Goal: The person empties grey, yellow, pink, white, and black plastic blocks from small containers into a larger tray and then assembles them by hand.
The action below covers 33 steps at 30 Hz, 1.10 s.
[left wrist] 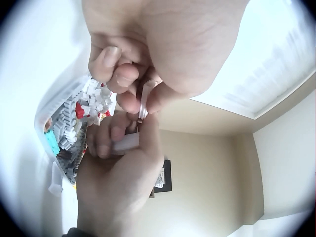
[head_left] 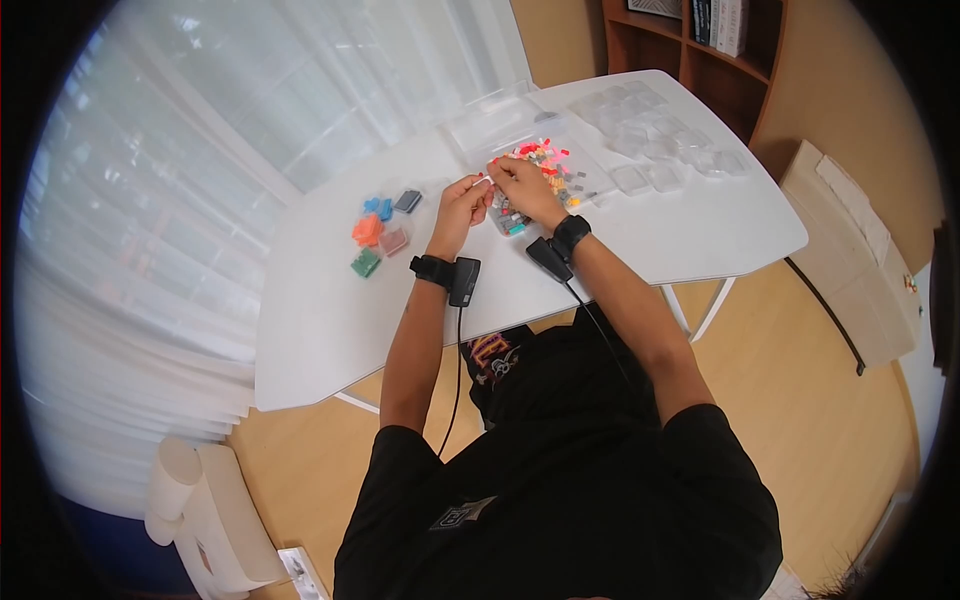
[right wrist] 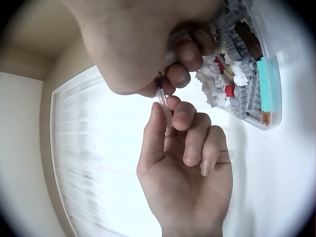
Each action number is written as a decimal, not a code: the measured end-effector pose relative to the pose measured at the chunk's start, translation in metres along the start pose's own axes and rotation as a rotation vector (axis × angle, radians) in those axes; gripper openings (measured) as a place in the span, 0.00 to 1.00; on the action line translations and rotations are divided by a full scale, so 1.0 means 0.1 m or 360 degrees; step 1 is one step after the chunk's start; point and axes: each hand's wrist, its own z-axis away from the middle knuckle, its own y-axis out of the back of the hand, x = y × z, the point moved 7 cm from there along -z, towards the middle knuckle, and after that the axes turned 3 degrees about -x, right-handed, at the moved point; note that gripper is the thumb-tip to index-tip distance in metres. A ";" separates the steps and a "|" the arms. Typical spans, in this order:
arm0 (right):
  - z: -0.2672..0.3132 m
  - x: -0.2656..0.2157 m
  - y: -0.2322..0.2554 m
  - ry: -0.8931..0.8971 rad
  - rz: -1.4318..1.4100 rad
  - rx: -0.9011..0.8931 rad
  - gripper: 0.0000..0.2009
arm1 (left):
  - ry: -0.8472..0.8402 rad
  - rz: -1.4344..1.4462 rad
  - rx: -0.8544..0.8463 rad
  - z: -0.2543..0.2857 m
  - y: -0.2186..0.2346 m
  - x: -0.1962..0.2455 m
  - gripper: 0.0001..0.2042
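My left hand (head_left: 458,215) pinches a narrow whitish translucent strip (right wrist: 164,106) between thumb and index finger, its other fingers loosely curled. Directly opposite, the right hand (head_left: 530,190) has its fingertips at the strip's far end. Curled fingers of that same hand also hold a pale translucent plastic piece (left wrist: 127,143), partly hidden by them. Both hands meet above the near left side of a clear plastic box (left wrist: 44,113). Inside it lie many small toy bricks (left wrist: 91,106), mostly grey and white, with red, pink, yellow and turquoise ones among them.
On the white table (head_left: 340,330), left of the hands, lie orange (head_left: 367,231), blue (head_left: 378,208), green (head_left: 366,263), reddish (head_left: 394,241) and dark grey (head_left: 407,201) pieces. Several small clear containers (head_left: 660,145) spread across the far right. Cables run from both wrist cameras.
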 end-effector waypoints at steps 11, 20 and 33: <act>0.01 0.03 -0.05 -0.0150 -0.0379 -0.0147 0.17 | -0.0045 0.0238 0.0034 -0.01 0.02 -0.01 0.08; 0.00 0.00 -0.02 0.0022 -0.0180 -0.0067 0.17 | -0.0031 -0.0037 -0.0014 0.00 -0.04 0.01 0.09; -0.03 0.06 0.00 -0.0153 -0.0236 -0.0115 0.17 | -0.0060 -0.0048 -0.0047 0.00 -0.02 -0.01 0.08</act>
